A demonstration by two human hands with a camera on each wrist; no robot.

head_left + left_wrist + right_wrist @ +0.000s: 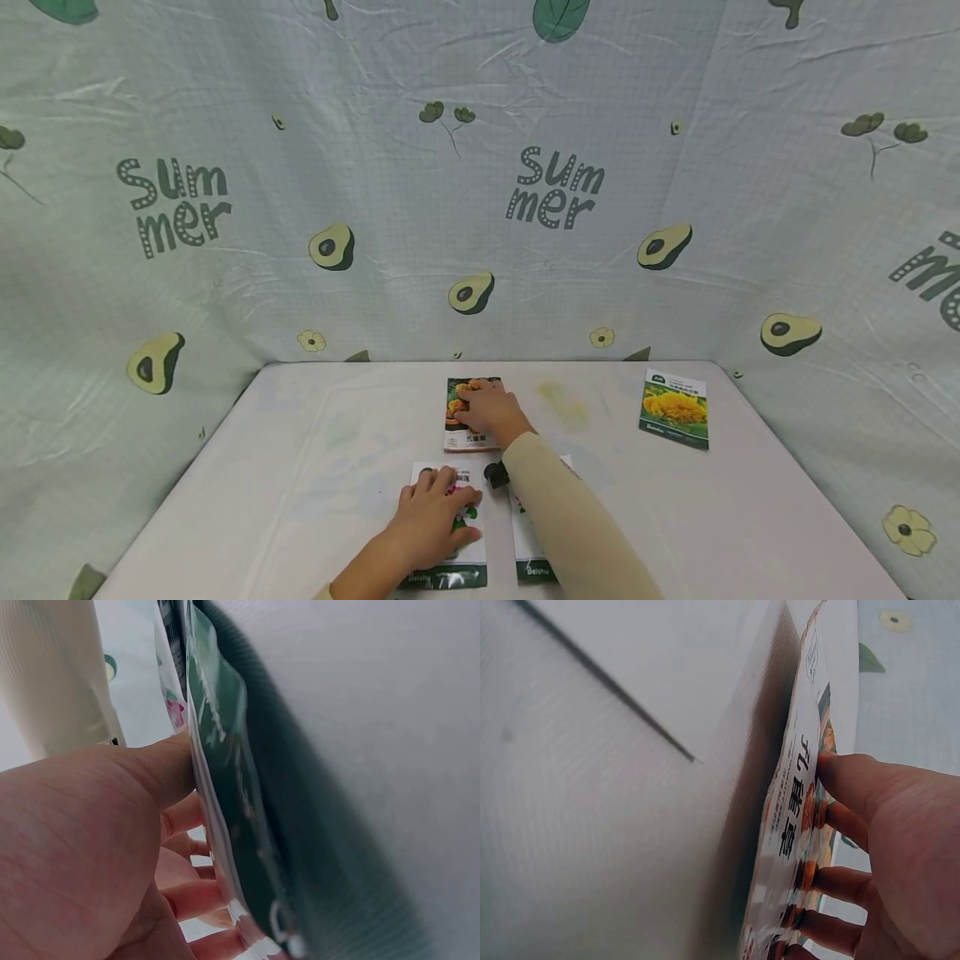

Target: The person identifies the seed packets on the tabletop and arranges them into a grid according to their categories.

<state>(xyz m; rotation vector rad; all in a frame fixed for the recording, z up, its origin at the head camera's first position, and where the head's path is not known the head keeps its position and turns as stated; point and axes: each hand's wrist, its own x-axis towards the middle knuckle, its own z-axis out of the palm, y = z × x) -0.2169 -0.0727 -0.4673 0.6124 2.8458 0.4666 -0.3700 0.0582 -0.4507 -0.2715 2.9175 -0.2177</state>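
Four flat seed packets lie on the white table, so several are in reach. My left hand (431, 518) rests on a white packet with a green bottom band (471, 575) at the near middle, its fingers spread across the printed front. In the left wrist view, thumb and fingers (196, 898) touch the same face of that packet (225, 787). Farther back, my right hand (495, 412) lies on a packet with orange flowers (459, 440). In the right wrist view, the fingertips touch the front of this packet (791, 802), beside black Chinese characters.
Another white packet with a green band (528, 546) lies partly hidden under my right forearm (573, 517). A yellow-flower packet (675, 408) lies at the back right. A small black device (495, 475) is beside the forearm. Behind the table (300, 467) hangs an avocado-patterned curtain (405, 200).
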